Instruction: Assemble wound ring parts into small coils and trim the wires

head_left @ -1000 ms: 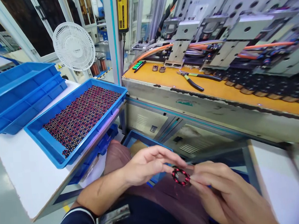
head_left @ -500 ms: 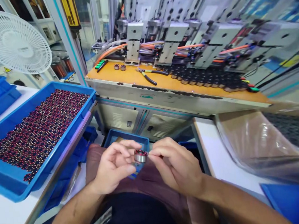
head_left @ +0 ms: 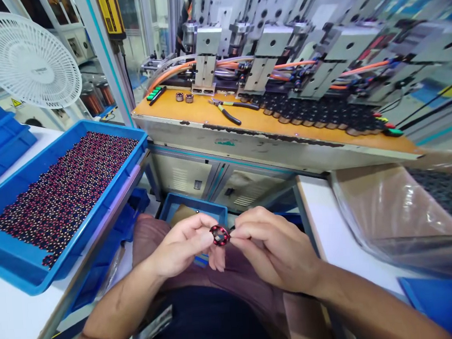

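Over the lap, my left hand (head_left: 185,244) grips a small ring-shaped wound part (head_left: 220,235) between thumb and fingers. The part is dark with red spots and has an open centre, its face tilted up toward the camera. On its right side, my right hand (head_left: 272,246) is closed, thumb and index finger pinched at the ring's edge. Whatever thin piece the right fingertips hold there is too small to make out.
A blue tray (head_left: 124,179) full of similar parts is at left, near a white fan (head_left: 28,62). On the orange bench (head_left: 202,109) lie pliers (head_left: 230,113), two rings and rows of dark parts (head_left: 315,114). A blue bin (head_left: 213,210) sits below; a plastic-lined box (head_left: 371,200) is right.
The ring has turned from side-on to face-up and shifted slightly right. My left thumb and fingers have closed on it. My right hand stays pinched at its edge.
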Demonstrator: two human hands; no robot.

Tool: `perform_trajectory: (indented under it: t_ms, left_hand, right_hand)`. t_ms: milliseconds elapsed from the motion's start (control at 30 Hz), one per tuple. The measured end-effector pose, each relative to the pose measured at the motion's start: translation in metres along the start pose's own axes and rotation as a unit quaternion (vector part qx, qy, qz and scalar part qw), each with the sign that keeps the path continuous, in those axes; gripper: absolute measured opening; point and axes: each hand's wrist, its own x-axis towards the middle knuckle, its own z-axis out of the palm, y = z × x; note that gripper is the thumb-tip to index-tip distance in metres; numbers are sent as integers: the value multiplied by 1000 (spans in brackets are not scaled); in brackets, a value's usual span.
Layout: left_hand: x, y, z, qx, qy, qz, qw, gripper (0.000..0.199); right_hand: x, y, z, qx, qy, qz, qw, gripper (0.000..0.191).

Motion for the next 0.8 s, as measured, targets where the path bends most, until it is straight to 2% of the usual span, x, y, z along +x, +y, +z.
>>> perform_trajectory:
  t_ms: [200, 333, 433, 567, 633, 700, 733, 800]
  left_hand:
    - [-1, 0, -1, 25, -1, 80, 996, 20]
    - [-5, 0, -2, 37, -2, 119, 992, 30]
    - [-8, 1, -2, 66, -4, 186, 980, 39]
    - [-8, 10, -6, 54, 10, 253, 966, 35]
    - [-5, 16, -9, 10, 62, 239, 969, 31]
    - [0, 20, -10, -13, 119, 167, 979, 38]
    - [2, 20, -10, -16, 121, 109, 986, 45]
    - [4, 16, -9, -11, 60, -11, 998, 57]
  right_hand:
    - [-3, -2, 5, 14, 18, 64, 998, 8]
    - [-3, -1, 9, 67, 30, 91, 993, 10]
    - [-2, -1, 9, 88, 30, 105, 990, 11]
    - [2, 1, 7, 119, 23, 91, 988, 12]
    - [3, 2, 6, 141, 12, 65, 988, 13]
    - [4, 3, 6, 160, -1, 46, 986, 13]
    - [3, 3, 5, 167, -6, 42, 985, 13]
    - [2, 5, 5, 173, -13, 36, 984, 14]
